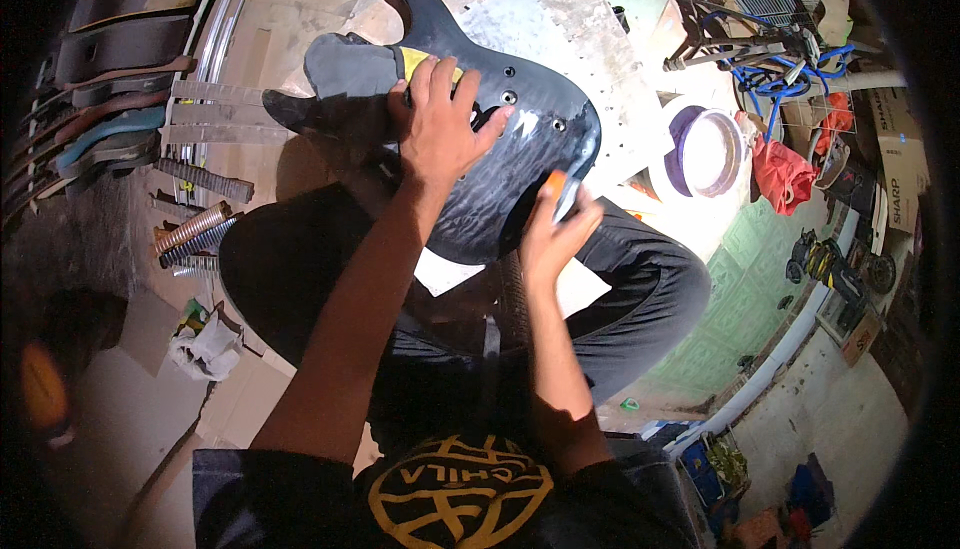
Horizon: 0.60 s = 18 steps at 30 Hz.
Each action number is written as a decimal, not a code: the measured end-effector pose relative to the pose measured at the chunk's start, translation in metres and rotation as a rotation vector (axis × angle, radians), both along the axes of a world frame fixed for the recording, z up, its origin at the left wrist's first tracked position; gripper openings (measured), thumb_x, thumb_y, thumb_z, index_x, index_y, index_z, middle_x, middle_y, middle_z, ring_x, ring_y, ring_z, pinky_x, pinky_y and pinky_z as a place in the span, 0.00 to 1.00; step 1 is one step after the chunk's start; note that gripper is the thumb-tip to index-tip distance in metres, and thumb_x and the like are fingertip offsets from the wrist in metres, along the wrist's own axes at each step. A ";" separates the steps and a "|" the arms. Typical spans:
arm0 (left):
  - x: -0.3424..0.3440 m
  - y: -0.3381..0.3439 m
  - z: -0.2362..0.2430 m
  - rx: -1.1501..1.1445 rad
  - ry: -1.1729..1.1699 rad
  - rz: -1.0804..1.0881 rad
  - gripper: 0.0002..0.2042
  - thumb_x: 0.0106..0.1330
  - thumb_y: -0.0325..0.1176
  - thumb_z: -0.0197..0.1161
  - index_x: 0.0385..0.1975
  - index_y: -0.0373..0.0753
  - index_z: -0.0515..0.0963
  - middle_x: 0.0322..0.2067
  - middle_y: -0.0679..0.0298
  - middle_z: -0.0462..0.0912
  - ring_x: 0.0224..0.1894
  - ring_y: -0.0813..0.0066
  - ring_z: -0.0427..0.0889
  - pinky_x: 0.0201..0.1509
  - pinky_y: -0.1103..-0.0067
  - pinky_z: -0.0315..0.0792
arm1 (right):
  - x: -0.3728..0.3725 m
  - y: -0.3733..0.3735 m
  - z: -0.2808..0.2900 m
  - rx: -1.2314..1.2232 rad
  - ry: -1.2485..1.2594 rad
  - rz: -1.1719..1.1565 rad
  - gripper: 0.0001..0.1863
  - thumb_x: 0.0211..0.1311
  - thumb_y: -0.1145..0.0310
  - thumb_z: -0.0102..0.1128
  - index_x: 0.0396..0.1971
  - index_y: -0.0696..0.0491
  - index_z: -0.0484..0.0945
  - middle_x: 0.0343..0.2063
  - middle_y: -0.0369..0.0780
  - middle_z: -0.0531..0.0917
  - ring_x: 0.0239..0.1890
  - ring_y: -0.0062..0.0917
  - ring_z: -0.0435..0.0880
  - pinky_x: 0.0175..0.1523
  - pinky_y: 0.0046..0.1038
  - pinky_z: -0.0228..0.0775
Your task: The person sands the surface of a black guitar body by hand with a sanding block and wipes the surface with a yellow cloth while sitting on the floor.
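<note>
A glossy black electric guitar body [475,211] lies across my crossed legs, with several small holes in its face. My left hand [440,117] rests spread on its top, fingers apart, beside a yellow patch [414,59]. A flat dark grey piece [345,71] lies at the body's left end; I cannot tell whether it is fixed there. At the lower right edge of the body, my right hand [560,232] is closed on a small orange block [555,182] with a pale sheet along it. Motion blurs the fingertips, and the block's far side is hidden.
Several guitar bodies [125,39] stand in a row at the left, near metal strips [200,234]. A white and purple tub [690,149] stands at the right beside a red cloth [783,174]. Blue cable [790,84], cardboard boxes [900,164] and a power tool [845,274] lie farther right.
</note>
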State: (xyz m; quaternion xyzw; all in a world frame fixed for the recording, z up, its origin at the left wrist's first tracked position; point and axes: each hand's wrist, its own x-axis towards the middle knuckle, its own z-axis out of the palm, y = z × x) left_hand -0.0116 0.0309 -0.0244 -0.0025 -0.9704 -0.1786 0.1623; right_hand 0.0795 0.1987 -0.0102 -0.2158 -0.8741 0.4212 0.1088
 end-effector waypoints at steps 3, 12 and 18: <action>0.000 0.003 -0.002 -0.008 0.010 -0.011 0.27 0.61 0.58 0.67 0.51 0.45 0.80 0.58 0.56 0.74 0.66 0.55 0.65 0.65 0.51 0.56 | -0.041 0.008 0.004 -0.012 -0.003 -0.082 0.27 0.65 0.63 0.69 0.52 0.68 0.69 0.48 0.56 0.72 0.54 0.45 0.73 0.63 0.44 0.61; 0.004 0.000 -0.009 0.010 -0.008 0.000 0.27 0.60 0.58 0.68 0.51 0.46 0.80 0.59 0.59 0.74 0.67 0.57 0.65 0.66 0.51 0.57 | -0.048 -0.001 0.009 0.296 0.021 0.166 0.21 0.64 0.66 0.68 0.53 0.60 0.75 0.43 0.55 0.73 0.47 0.49 0.71 0.54 0.47 0.63; -0.001 0.000 0.004 -0.007 -0.020 0.014 0.25 0.60 0.56 0.68 0.50 0.46 0.81 0.57 0.59 0.75 0.66 0.59 0.67 0.65 0.53 0.56 | 0.014 -0.001 0.002 0.376 0.066 0.308 0.22 0.60 0.67 0.74 0.49 0.59 0.77 0.36 0.54 0.73 0.42 0.49 0.72 0.49 0.45 0.64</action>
